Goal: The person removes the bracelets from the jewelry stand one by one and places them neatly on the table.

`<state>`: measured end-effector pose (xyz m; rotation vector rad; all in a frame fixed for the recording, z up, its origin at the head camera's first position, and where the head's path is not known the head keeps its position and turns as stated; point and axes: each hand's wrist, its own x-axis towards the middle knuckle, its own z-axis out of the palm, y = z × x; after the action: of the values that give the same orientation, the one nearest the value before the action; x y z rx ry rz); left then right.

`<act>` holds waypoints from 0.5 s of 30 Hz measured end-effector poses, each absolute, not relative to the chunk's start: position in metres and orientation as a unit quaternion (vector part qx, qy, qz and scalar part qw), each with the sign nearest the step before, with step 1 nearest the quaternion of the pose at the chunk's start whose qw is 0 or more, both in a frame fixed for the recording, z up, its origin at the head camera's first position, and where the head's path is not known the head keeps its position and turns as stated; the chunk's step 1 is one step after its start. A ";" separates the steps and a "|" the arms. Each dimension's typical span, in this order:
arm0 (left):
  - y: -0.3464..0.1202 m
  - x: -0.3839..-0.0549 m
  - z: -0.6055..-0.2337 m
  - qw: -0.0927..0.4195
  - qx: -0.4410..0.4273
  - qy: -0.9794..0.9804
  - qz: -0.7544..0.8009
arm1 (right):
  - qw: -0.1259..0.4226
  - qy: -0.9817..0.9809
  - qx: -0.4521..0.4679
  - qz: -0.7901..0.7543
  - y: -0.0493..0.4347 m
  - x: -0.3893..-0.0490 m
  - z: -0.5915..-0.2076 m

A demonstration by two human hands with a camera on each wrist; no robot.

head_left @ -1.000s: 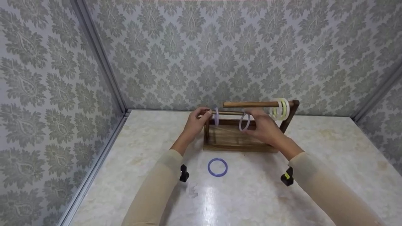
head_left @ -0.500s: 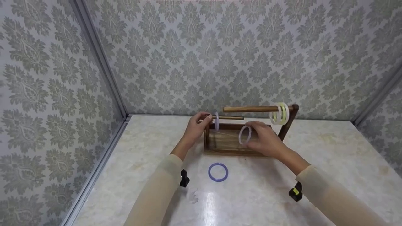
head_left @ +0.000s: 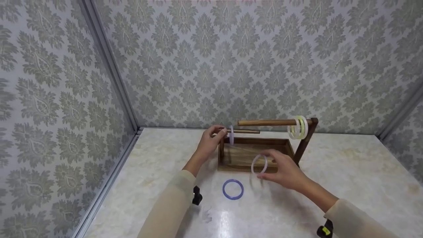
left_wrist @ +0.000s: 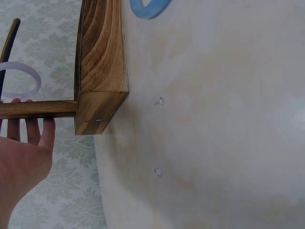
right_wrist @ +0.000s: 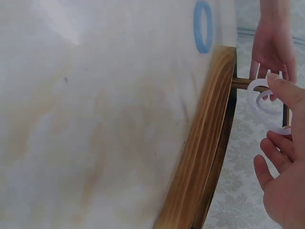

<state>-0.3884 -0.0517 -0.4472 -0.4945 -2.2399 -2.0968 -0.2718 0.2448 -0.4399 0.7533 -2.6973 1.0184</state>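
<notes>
My left hand (head_left: 209,142) grips the top of the short left post of a wooden bangle stand (head_left: 254,140), fingers behind it and thumb near the rod's end. On the lower rod, close to that hand, hangs a pale lavender bangle (head_left: 231,135). In front of the stand's tray, my right hand (head_left: 286,170) pinches another pale, translucent bangle (head_left: 253,165) between thumb and fingertips, off the rods. A blue-violet bangle (head_left: 233,198) lies flat on the table before the stand; the right wrist view also has this bangle (right_wrist: 197,36) at its top.
White and yellow-green bangles (head_left: 304,127) hang on the upper rod (head_left: 267,122), near the tall right post (head_left: 305,142). The marbled table (head_left: 158,158) ends at a patterned wall (head_left: 205,76) behind the stand. A metal frame edge (head_left: 110,66) runs along the left.
My right hand has drawn its bangle away from the lower rod's free end, down and toward me. My left hand keeps its grip on the post. The head view has tilted slightly up.
</notes>
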 end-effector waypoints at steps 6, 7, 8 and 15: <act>-0.051 -0.389 -0.448 0.005 -0.152 -0.722 -0.675 | 0.058 -0.894 0.250 0.366 0.242 -0.261 -0.454; -0.051 -0.389 -0.448 0.005 -0.150 -0.724 -0.674 | 0.059 -0.894 0.252 0.365 0.241 -0.261 -0.457; -0.051 -0.389 -0.449 0.006 -0.149 -0.724 -0.674 | 0.059 -0.893 0.254 0.366 0.240 -0.261 -0.459; -0.051 -0.390 -0.447 0.013 -0.147 -0.720 -0.678 | 0.052 -0.890 0.272 0.363 0.235 -0.259 -0.471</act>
<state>-0.3896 -0.0510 -0.4466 -0.4570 -2.2420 -2.1135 -0.2591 0.2350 -0.4713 0.8263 -2.7059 1.1037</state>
